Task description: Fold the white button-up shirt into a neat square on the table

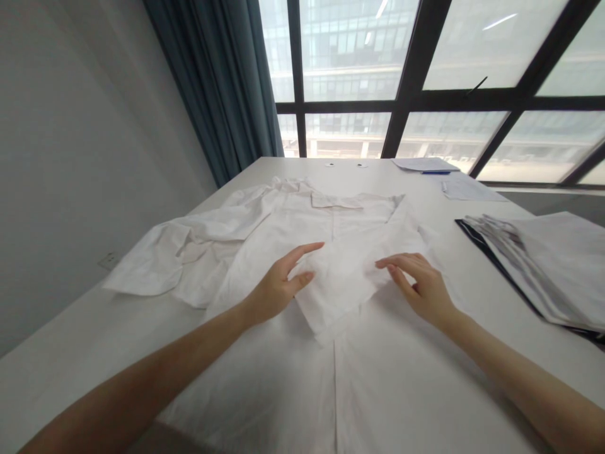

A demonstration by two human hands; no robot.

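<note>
A white long-sleeved garment (278, 359), which looks like a shirt or coat, lies spread on the white table with its collar toward the window. One sleeve (340, 284) is folded across the front, its end pointing toward me. At the left edge of this folded part is my left hand (274, 290), open, thumb and forefinger apart over the cloth. My right hand (423, 287) hovers at the right edge of the fold, fingers loosely bent and thumb close to the forefinger, with no cloth visibly gripped. The other sleeve (155, 258) stretches out to the left, wrinkled.
On the right lies a stack of white cloth or sheets (562, 265) on a black folder (501, 271). Papers (425, 164) and a blue pen (435, 172) are near the far right table edge. A wall, a blue curtain (222, 82) and windows border the table (293, 166).
</note>
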